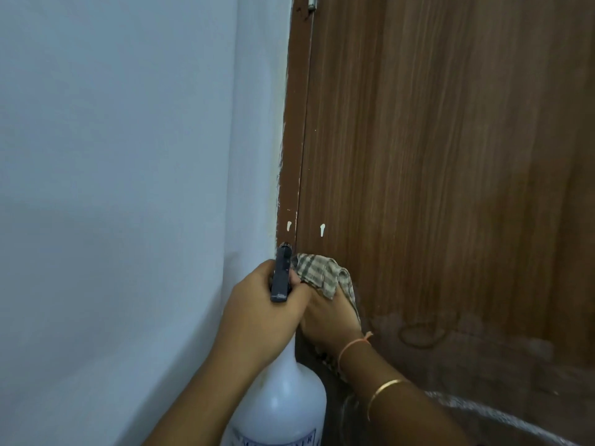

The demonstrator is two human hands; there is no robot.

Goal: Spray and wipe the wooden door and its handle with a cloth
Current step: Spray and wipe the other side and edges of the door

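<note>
Low on the left edge of the wooden door (450, 156), in the head view, both hands worked close together. The left hand (260, 310) had its grip curled tight round the neck of a white spray bottle (283, 397), whose black trigger head (280, 275) stood upright above the knuckles with its nozzle just beside the door frame (294, 140). The right hand (331, 320) lay touching the left, its grip closed on a checked cloth (325, 272). The cloth was bunched against the door face just right of the frame, and a loose end hung below the wrist.

An orange thread (352, 344) and a thin gold bangle (383, 392) circled the right wrist.

The door was brown with a strong vertical grain. Its lower part, right of the hands, showed dull cloudy patches and a ring-shaped mark (421, 334). Two small white paint drips (322, 229) sat just above the hands, one on the frame and one on the door. The frame was a darker brown, with ragged white paint along its left side. A metal hinge (311, 4) showed at the top edge. A plain pale blue-white wall (128, 156) filled the left half of the view. A grey curved shape (489, 413) crossed the bottom right corner; what it was I could not tell.
</note>
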